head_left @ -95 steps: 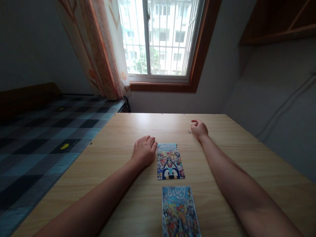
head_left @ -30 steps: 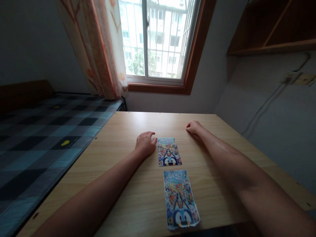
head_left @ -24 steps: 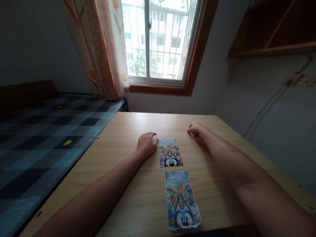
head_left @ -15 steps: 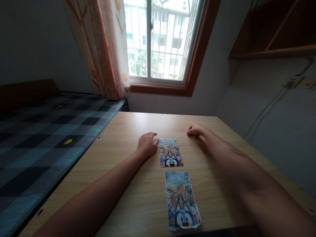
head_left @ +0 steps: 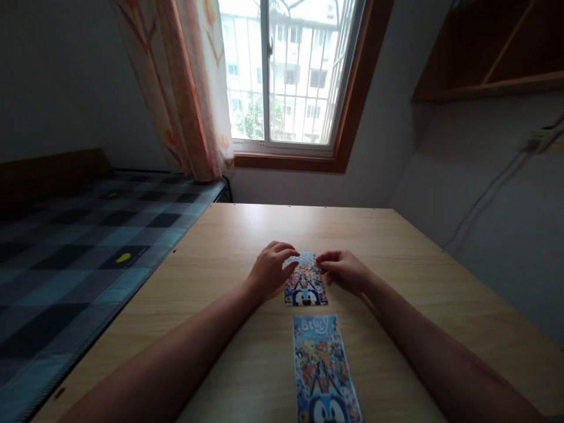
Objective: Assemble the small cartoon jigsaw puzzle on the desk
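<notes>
A small colourful Bluey picture card [head_left: 305,286] lies on the wooden table [head_left: 247,364], a blue dog's face along its lower end. At its upper left edge is my left hand [head_left: 273,270], thumb and fingers apart, the fingertips over the card. My right hand [head_left: 346,270] is at the card's upper right edge with its fingers drawn together in a pinch; whatever is between them is too small to make out. Nearer to me lies a larger, paler Bluey sheet or packet [head_left: 324,364] with a similar print, touched by neither hand and cut off by the bottom of the view.
To the left stands a bed with a checked cover [head_left: 145,258]. A window [head_left: 299,76] with a patterned curtain [head_left: 189,88] is beyond the table. On the right wall hang a wooden shelf [head_left: 493,87] and a cable [head_left: 484,197].
My right hand has come left and nearer, from the bare table to the card's right edge. My left hand has shifted right, its fingers now over the card. The view has tilted slightly.
</notes>
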Action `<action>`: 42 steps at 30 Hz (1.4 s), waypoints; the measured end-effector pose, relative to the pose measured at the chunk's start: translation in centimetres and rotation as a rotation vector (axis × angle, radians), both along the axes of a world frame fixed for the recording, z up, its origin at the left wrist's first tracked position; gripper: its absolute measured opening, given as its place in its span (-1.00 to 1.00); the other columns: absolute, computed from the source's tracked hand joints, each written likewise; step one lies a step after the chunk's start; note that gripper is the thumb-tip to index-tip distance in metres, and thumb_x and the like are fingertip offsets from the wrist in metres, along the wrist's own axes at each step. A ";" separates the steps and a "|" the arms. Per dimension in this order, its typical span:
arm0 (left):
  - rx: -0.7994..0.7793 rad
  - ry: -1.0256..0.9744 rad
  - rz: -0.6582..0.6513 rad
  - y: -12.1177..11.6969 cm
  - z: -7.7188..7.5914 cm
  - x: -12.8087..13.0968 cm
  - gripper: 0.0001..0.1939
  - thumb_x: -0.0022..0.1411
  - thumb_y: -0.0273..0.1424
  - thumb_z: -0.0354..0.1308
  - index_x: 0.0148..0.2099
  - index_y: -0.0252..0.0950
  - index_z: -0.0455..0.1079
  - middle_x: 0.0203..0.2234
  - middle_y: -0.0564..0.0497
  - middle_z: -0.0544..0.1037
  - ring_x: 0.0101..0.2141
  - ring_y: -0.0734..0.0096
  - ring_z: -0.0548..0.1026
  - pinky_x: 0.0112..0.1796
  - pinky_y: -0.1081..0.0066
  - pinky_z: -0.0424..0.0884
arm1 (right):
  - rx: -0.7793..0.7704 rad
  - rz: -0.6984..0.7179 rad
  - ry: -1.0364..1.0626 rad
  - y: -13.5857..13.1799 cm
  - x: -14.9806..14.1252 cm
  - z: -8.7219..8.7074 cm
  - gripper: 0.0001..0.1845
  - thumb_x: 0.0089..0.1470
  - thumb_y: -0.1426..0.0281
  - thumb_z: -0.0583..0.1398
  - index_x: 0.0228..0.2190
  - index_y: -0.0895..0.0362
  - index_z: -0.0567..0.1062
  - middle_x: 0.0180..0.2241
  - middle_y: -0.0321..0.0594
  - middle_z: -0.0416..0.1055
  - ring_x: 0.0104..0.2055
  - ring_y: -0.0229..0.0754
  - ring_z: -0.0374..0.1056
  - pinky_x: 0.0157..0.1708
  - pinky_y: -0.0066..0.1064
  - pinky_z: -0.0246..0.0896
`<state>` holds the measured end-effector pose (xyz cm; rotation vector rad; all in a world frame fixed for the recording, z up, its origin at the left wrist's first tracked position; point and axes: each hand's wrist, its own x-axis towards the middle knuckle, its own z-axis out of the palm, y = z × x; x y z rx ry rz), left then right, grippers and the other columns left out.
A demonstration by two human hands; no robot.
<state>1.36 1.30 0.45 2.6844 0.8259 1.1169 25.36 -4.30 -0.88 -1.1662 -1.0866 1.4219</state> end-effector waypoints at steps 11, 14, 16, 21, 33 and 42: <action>0.013 0.009 -0.177 -1.6 0.6 0.9 -0.83 0.28 -0.25 0.27 -0.13 -0.17 0.58 -0.21 -0.03 0.62 -0.17 0.27 0.51 -0.12 0.22 0.50 | 0.164 0.047 -0.082 -1.3 -1.3 1.6 -0.61 -0.15 0.31 0.46 -0.24 0.13 0.57 -0.35 -0.15 0.62 -0.41 -0.21 0.46 -0.54 -0.46 0.21; 0.026 0.001 -0.190 -1.6 0.7 0.9 -0.84 0.29 -0.25 0.26 -0.15 -0.17 0.58 -0.23 -0.02 0.62 -0.18 0.30 0.51 -0.13 0.25 0.50 | 0.181 0.037 -0.084 -1.3 -1.6 1.4 -0.59 -0.14 0.29 0.45 -0.20 0.11 0.56 -0.32 -0.15 0.63 -0.40 -0.20 0.47 -0.51 -0.44 0.23; 0.030 0.004 -0.182 -1.7 0.8 0.9 -0.86 0.30 -0.25 0.25 -0.17 -0.17 0.57 -0.24 -0.02 0.62 -0.19 0.31 0.51 -0.14 0.26 0.49 | 0.200 0.033 -0.073 -1.4 -1.7 1.3 -0.59 -0.14 0.29 0.46 -0.21 0.10 0.56 -0.33 -0.16 0.63 -0.38 -0.19 0.48 -0.49 -0.43 0.25; 0.048 0.035 -0.174 -1.5 0.7 0.7 -0.86 0.30 -0.25 0.24 -0.18 -0.17 0.57 -0.25 -0.01 0.61 -0.20 0.31 0.50 -0.15 0.26 0.48 | 0.220 0.006 -0.056 -1.4 -2.2 1.1 -0.65 -0.15 0.26 0.46 -0.31 0.11 0.55 -0.38 -0.19 0.60 -0.39 -0.17 0.49 -0.48 -0.41 0.29; 0.043 -0.004 -0.082 -1.0 0.5 0.7 -0.93 0.21 -0.38 0.32 -0.23 -0.23 0.54 -0.28 -0.02 0.61 -0.22 0.26 0.51 -0.17 0.21 0.48 | 0.604 -0.105 -0.483 -1.6 -2.3 0.9 -0.90 0.06 0.36 0.34 -0.33 0.09 0.60 -0.20 -0.15 0.56 -0.22 -0.15 0.46 -0.32 -0.35 0.37; 0.013 0.003 -0.069 -0.8 0.3 0.6 -0.93 0.23 -0.36 0.31 -0.24 -0.23 0.53 -0.29 -0.02 0.60 -0.20 0.25 0.50 -0.15 0.22 0.47 | 0.958 -0.080 -0.811 -1.4 -2.4 0.6 -0.89 0.19 0.44 0.29 -0.28 0.03 0.65 -0.24 -0.18 0.61 -0.18 -0.13 0.50 -0.10 -0.24 0.39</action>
